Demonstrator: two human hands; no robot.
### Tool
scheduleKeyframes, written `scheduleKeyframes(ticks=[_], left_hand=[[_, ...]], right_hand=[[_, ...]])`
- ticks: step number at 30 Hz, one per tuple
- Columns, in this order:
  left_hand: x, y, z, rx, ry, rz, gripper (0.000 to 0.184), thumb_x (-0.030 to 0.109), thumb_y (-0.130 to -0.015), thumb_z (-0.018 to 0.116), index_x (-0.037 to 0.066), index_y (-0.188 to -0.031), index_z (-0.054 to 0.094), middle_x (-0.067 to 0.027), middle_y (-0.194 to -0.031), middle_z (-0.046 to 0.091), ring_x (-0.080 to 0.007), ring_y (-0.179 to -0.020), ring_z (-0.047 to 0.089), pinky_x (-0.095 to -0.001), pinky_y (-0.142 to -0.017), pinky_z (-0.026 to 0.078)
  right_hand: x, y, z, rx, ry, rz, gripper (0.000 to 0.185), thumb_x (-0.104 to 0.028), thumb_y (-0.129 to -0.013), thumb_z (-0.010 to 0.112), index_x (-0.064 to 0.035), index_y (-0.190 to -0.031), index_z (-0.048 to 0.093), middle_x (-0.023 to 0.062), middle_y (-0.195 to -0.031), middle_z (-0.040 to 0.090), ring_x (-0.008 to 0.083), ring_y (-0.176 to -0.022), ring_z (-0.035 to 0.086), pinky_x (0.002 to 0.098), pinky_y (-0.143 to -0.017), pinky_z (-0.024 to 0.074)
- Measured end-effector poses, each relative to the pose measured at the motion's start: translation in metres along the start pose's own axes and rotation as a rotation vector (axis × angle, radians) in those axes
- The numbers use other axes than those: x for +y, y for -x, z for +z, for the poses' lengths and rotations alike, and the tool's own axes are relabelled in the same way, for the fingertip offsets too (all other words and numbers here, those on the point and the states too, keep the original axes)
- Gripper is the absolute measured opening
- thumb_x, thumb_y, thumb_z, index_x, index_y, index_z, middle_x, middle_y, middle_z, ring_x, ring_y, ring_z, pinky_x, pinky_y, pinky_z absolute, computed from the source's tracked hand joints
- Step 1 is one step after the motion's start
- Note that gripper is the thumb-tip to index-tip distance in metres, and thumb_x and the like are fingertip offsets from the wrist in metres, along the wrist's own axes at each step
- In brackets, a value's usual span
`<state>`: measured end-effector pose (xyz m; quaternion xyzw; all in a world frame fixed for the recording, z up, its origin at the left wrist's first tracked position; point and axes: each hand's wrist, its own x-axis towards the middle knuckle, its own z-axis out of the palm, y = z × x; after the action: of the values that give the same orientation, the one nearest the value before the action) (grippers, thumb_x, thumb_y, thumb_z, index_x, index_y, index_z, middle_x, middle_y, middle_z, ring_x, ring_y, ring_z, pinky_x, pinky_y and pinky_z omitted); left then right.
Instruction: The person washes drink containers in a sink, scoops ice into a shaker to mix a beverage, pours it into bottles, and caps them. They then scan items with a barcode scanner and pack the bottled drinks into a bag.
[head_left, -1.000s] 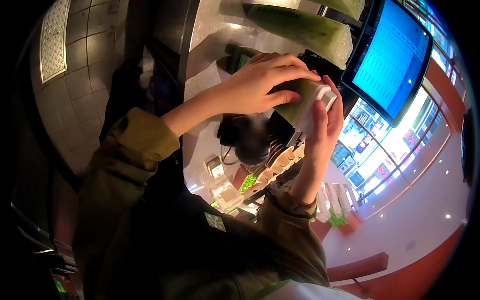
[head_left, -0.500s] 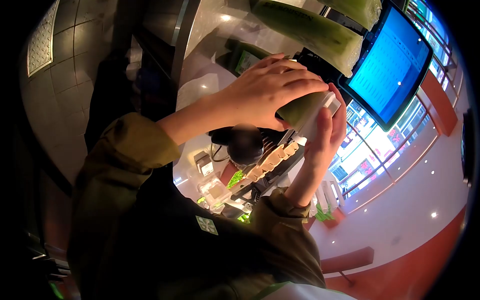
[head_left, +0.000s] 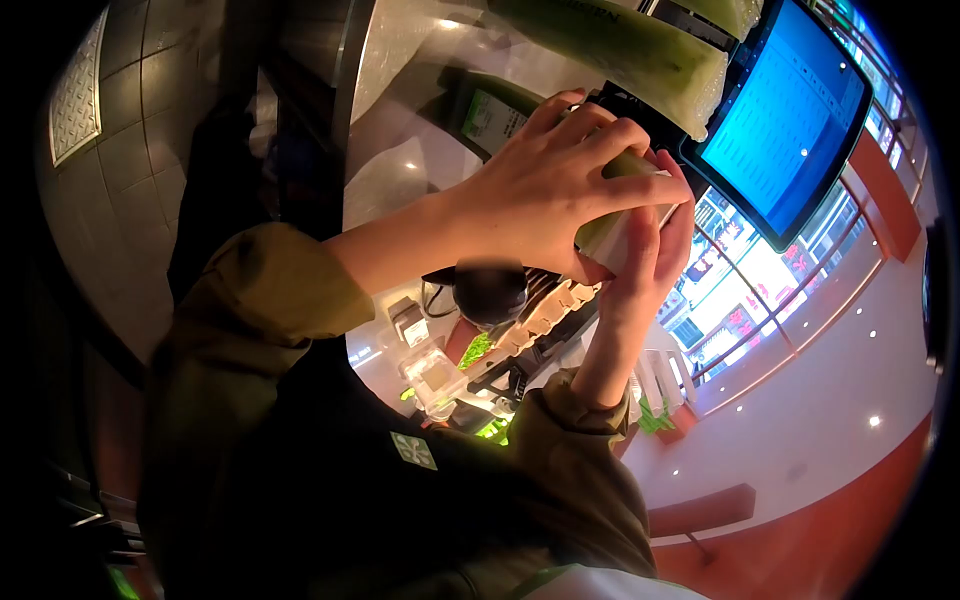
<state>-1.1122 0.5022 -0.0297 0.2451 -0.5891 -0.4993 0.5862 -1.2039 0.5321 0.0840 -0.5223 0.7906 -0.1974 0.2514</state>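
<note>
Both my hands are around a green object with a pale, translucent end (head_left: pixel 607 233), mostly covered by fingers, so its kind is unclear. My left hand (head_left: pixel 560 180) lies over its top with bent fingers and the thumb along the lower side. From the right, my right hand (head_left: pixel 655 245) grips the pale end, thumb toward me. Just beyond my left hand lies a dark green pack with a white-and-green label (head_left: pixel 492 120). Farther back is a long green plastic-wrapped pack with dark lettering (head_left: pixel 620 50).
A lit blue touchscreen (head_left: pixel 785 125) stands at the upper right. Below my hands are a round black object (head_left: pixel 490 293), a row of brown cardboard holders (head_left: pixel 545 320) and a clear plastic box (head_left: pixel 435 380). The metal counter's edge (head_left: pixel 352 90) runs along the left, above a tiled floor.
My left hand has shifted over the object, its fingers more bent and spread toward the pale end, covering more of it. The right hand still grips it. The view has shifted slightly.
</note>
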Motion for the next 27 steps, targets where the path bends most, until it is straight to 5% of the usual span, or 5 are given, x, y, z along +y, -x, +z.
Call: scheduleKeyframes(ticks=[5,11,12,18,27], left_hand=[[-0.006,-0.004,0.003,-0.058,0.087,-0.01,0.078,0.037,-0.05,0.083,0.024,-0.119,0.048,-0.0039,-0.113,0.047,-0.0268,-0.11,0.048,-0.0516,-0.099,0.03],[-0.012,-0.008,-0.002,-0.098,0.136,0.017,0.082,0.034,-0.047,0.084,0.023,-0.119,0.046,-0.0029,-0.114,0.048,-0.0269,-0.109,0.049,-0.0483,-0.095,0.034],[-0.012,-0.007,-0.002,-0.113,0.115,0.013,0.084,0.031,-0.045,0.085,0.021,-0.119,0.047,-0.0045,-0.116,0.048,-0.0275,-0.11,0.049,-0.0465,-0.094,0.035],[-0.005,-0.007,-0.003,-0.11,0.047,0.005,0.085,0.027,-0.043,0.085,0.018,-0.119,0.047,-0.0067,-0.12,0.049,-0.0286,-0.109,0.05,-0.0429,-0.092,0.037],[-0.016,-0.004,0.013,0.033,0.078,0.066,0.077,0.038,-0.048,0.081,0.022,-0.115,0.048,-0.0016,-0.109,0.05,-0.0241,-0.099,0.053,-0.0451,-0.084,0.04]], right_hand=[[-0.002,-0.003,0.004,0.023,0.043,-0.022,0.063,-0.036,-0.084,0.057,0.0069,-0.128,0.042,0.0152,-0.121,0.052,0.0218,-0.112,0.05,0.0323,-0.096,0.038],[-0.014,-0.003,0.006,-0.011,-0.027,0.037,0.059,-0.014,-0.08,0.057,0.0052,-0.131,0.035,0.0168,-0.126,0.048,0.0231,-0.115,0.048,0.0338,-0.099,0.0356],[-0.012,-0.002,0.011,0.058,0.068,-0.014,0.061,-0.034,-0.084,0.058,0.0065,-0.127,0.043,0.0154,-0.12,0.053,0.0212,-0.109,0.051,0.0309,-0.095,0.0378],[-0.005,-0.003,0.006,0.02,-0.037,-0.034,0.056,-0.013,-0.081,0.058,0.0057,-0.129,0.038,0.0171,-0.12,0.052,0.0221,-0.11,0.051,0.0326,-0.094,0.039],[-0.001,0.0,0.014,0.08,0.078,-0.156,0.057,-0.026,-0.084,0.052,0.0093,-0.127,0.04,0.0201,-0.121,0.052,0.0264,-0.111,0.052,0.0351,-0.095,0.039]])
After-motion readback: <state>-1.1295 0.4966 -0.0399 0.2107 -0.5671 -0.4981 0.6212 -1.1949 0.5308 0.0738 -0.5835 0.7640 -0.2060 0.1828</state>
